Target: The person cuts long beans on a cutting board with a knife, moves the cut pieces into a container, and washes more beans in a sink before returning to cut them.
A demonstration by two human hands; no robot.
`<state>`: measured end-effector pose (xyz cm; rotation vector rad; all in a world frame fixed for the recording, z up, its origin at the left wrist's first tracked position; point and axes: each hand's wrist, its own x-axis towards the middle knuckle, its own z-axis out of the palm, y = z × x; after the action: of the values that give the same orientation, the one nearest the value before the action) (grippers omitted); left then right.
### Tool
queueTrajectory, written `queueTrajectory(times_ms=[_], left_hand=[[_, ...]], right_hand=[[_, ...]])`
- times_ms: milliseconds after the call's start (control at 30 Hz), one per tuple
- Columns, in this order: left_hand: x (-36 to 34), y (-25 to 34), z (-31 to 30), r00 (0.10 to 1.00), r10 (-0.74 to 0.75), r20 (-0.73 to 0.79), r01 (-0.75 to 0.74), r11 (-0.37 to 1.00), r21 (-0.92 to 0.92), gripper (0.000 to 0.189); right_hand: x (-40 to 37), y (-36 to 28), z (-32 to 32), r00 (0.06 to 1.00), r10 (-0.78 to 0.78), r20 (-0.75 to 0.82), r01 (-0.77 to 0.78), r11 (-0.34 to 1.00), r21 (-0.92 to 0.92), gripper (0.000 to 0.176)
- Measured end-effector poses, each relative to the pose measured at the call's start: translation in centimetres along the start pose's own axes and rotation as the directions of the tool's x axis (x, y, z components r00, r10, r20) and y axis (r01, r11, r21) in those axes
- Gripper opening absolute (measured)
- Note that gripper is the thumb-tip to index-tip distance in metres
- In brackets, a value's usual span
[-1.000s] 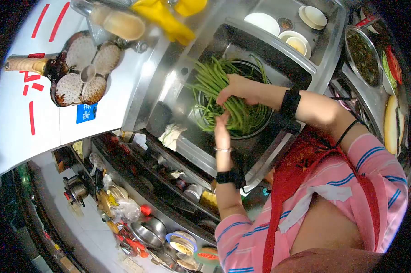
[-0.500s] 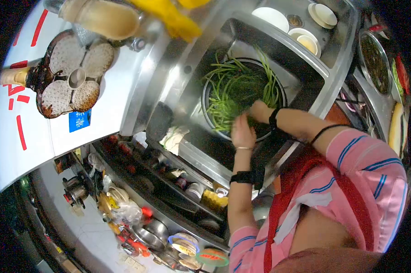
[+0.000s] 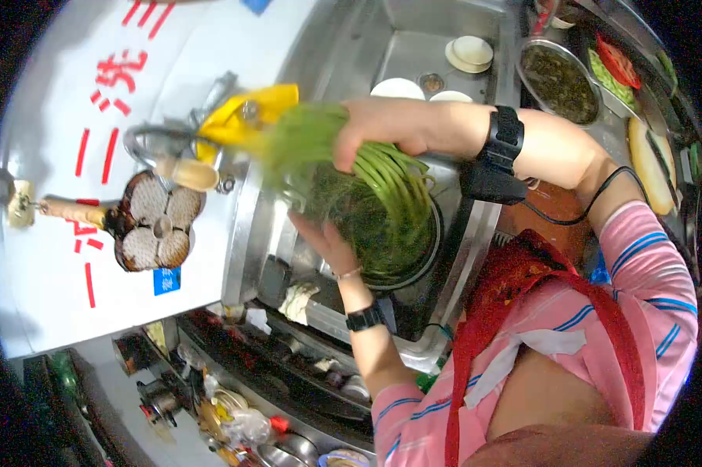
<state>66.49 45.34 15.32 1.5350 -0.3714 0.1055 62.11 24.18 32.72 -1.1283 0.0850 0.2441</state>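
My right hand [image 3: 382,132] is closed around a bunch of long green vegetable stems [image 3: 390,175], raised over the sink. The left ends of the bunch are blurred by motion, while the other ends hang down over a round metal basin [image 3: 438,241]. Dark water and green bits show inside the basin, which stands in the sink [image 3: 296,257]. Below the bunch, at the basin's left side, my left hand [image 3: 327,243] has its fingers stretched out and holds nothing visible.
A yellow cloth or glove [image 3: 269,101] lies beyond the sink, near the faucet. On the white counter [image 3: 47,257] lies a four-cup pan [image 3: 141,253]. White bowls [image 3: 469,53] sit in the second basin. A pan of dark food [image 3: 561,82] stands at right.
My right hand has lifted the bunch of stems up and left out of the basin. My left hand has moved left and opened. The view has shifted.
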Motion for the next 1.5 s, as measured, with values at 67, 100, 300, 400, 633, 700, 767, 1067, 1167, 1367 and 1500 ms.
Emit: queueTrajectory(times_ms=[67, 100, 300, 400, 633, 700, 767, 1067, 1167, 1367, 1500], left_hand=[[-0.3, 4.3, 2.5, 0.977, -0.119, 0.175, 0.161, 0.954, -0.251, 0.081], [-0.7, 6.4, 3.7, 0.911, -0.208, 0.355, 0.36, 0.822, -0.442, 0.078], [-4.5, 9.8, 13.5, 0.825, 0.137, 0.549, -0.103, 0.99, -0.094, 0.068], [-5.6, 10.2, 17.8, 0.787, 0.128, 0.603, -0.081, 0.991, -0.105, 0.057], [-8.4, 16.4, 31.3, 0.607, 0.374, 0.701, -0.572, 0.818, 0.059, 0.052], [-9.8, 19.3, 35.9, 0.376, 0.55, 0.746, -0.775, 0.628, -0.073, 0.049], [-12.3, 22.4, 40.9, 0.141, 0.68, 0.719, -0.891, 0.404, -0.208, 0.042], [-26.9, 28.7, 60.1, -0.459, 0.68, 0.572, -0.838, -0.117, -0.533, 0.04], [-29.8, 28.5, 63.6, -0.511, 0.679, 0.528, -0.78, -0.108, -0.616, 0.04], [-28.4, 20.5, 66.1, -0.579, 0.415, 0.702, -0.79, -0.073, -0.609, 0.041], [-24.1, 13.6, 67.6, -0.575, 0.223, 0.787, -0.815, -0.07, -0.575, 0.036]], right_hand=[[-2.3, -2.6, -0.4, 0.998, -0.027, -0.055, 0.029, 0.998, 0.048, 0.026], [-3.4, -3.5, -0.6, 0.995, -0.026, -0.096, 0.036, 0.995, 0.096, 0.022], [-10.8, -6.6, -3.8, 0.914, -0.346, -0.21, 0.391, 0.89, 0.234, 0.017], [-17.7, -7.9, -7.2, 0.836, -0.467, -0.289, 0.546, 0.764, 0.344, 0.015], [-39.7, -6.9, -13.2, 0.578, -0.649, -0.495, 0.816, 0.472, 0.333, 0.014], [-46.0, -5.5, -14.6, 0.504, -0.702, -0.503, 0.863, 0.406, 0.3, 0.016], [-52.0, -3.6, -16.2, 0.381, -0.702, -0.601, 0.924, 0.31, 0.223, 0.016], [-72.1, 4.6, -22.7, -0.057, -0.635, -0.77, 0.909, 0.286, -0.304, 0.011], [-75.0, 7.0, -26.5, -0.129, -0.614, -0.779, 0.899, 0.259, -0.353, 0.018], [-70.6, 14.3, -35.5, -0.093, -0.44, -0.893, 0.915, 0.316, -0.251, 0.015], [-61.7, 19.5, -41.0, 0.192, 0.014, -0.981, 0.98, 0.055, 0.193, 0.013]])
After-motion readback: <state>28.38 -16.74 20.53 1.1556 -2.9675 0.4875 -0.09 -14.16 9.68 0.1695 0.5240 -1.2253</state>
